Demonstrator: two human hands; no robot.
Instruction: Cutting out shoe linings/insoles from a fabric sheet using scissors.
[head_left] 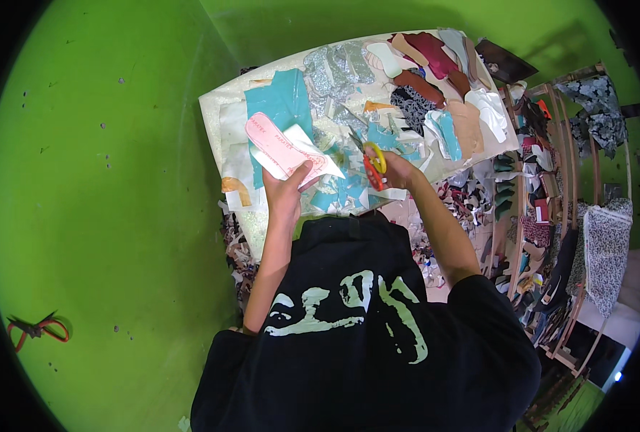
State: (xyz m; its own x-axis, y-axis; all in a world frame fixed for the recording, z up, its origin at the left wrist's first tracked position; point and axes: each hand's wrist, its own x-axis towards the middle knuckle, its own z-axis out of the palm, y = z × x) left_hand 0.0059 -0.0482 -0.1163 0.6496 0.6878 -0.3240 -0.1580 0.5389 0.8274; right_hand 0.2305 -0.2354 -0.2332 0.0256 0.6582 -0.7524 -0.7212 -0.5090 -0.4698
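Observation:
My left hand [285,193] grips a pink sole-shaped piece [273,139] together with white sheet material [334,171], thumb on top. The white material sticks out around the pink piece and comes to a point at its right. In my right hand [397,173] is a pair of scissors [374,167] with red and yellow handles, the blades pointing up and left over the table. The blades are apart from the held pieces; how wide they stand is hard to make out. Beneath both hands lie teal scraps [381,138] and a larger teal sheet [284,97].
Across the table [212,119] lie silver sheets [338,63] and, at the far right, stacks of sole-shaped pieces [428,56] in several colours. Scraps [460,201] cover the floor at right, beside a wooden rack [568,165]. Red-handled scissors [37,328] hang on the green wall [104,209].

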